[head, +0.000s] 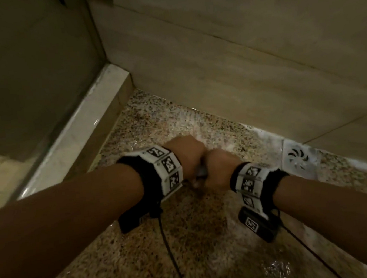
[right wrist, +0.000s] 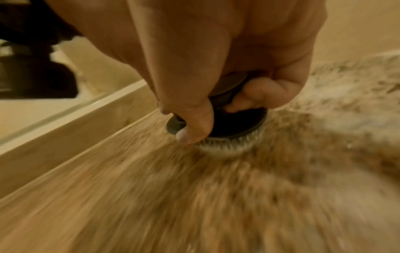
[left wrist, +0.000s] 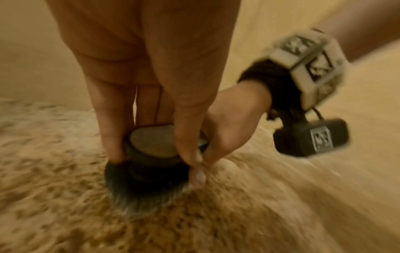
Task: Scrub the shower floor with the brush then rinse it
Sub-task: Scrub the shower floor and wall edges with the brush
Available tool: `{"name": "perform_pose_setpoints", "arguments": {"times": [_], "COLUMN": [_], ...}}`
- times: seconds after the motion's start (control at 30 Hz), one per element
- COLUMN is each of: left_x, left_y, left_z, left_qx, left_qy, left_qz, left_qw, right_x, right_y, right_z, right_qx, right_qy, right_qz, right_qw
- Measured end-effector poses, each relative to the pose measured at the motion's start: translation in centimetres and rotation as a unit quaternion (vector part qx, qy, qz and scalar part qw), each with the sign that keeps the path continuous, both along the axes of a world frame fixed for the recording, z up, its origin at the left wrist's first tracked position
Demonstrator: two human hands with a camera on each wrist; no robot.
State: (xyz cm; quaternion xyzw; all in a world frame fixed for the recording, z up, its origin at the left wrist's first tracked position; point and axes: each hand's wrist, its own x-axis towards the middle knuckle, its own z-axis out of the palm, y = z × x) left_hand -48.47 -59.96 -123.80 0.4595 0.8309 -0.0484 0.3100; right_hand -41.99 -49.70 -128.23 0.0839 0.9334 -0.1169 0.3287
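A round dark brush (left wrist: 151, 145) with a grey cap stands bristles-down (left wrist: 140, 193) on the wet speckled shower floor (head: 154, 123). Both hands grip it together. My left hand (head: 187, 158) comes from above, with its fingers (left wrist: 110, 130) and thumb curled round the brush body. My right hand (head: 219, 171) clasps the same brush (right wrist: 236, 125) from the right, its thumb (right wrist: 194, 126) pressed on the rim. In the head view the hands hide nearly all of the brush (head: 201, 172). The wrist views are blurred by motion.
A square metal drain (head: 299, 158) sits in the floor to the right of my hands. A pale raised curb (head: 84, 134) with glass above it borders the floor on the left. A tiled wall (head: 215, 58) closes the far side. Foamy water lies along the wall's foot.
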Motion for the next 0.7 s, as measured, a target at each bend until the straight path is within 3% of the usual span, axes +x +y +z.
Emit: {"name": "perform_pose_setpoints", "arguments": {"times": [0.07,0.2,0.37,0.53,0.67,0.7], "left_x": [-1.0,-2.0,0.4,-1.4,0.3,0.8], "left_y": [0.2,1.0,-0.1,1.2,1.6,1.4], "left_z": [0.6,0.6,-0.2,0.2,-0.3,-0.4], "left_qx": [0.05,0.086,0.005,0.077,0.007,0.005], "left_qy": [0.041,0.052,0.014,0.041,0.023,0.007], "left_qz": [0.015,0.02,-0.01,0.014,-0.015,-0.02], "left_qw": [0.998,0.995,1.0,0.996,1.0,1.0], "right_x": [-1.6,-3.0,1.0,-2.3,-0.6,0.4], "right_y": [0.8,0.7,-0.1,1.6,1.0,0.8], "right_z": [0.4,1.6,-1.0,-0.8,-0.8,-0.9], "right_qx": [0.024,0.049,-0.044,0.001,-0.001,-0.003], "right_qy": [0.041,0.129,0.016,0.098,-0.031,-0.046], "right_qz": [-0.052,-0.041,0.027,-0.071,0.067,0.062], "right_qw": [0.998,0.99,0.999,0.993,0.997,0.997]}}
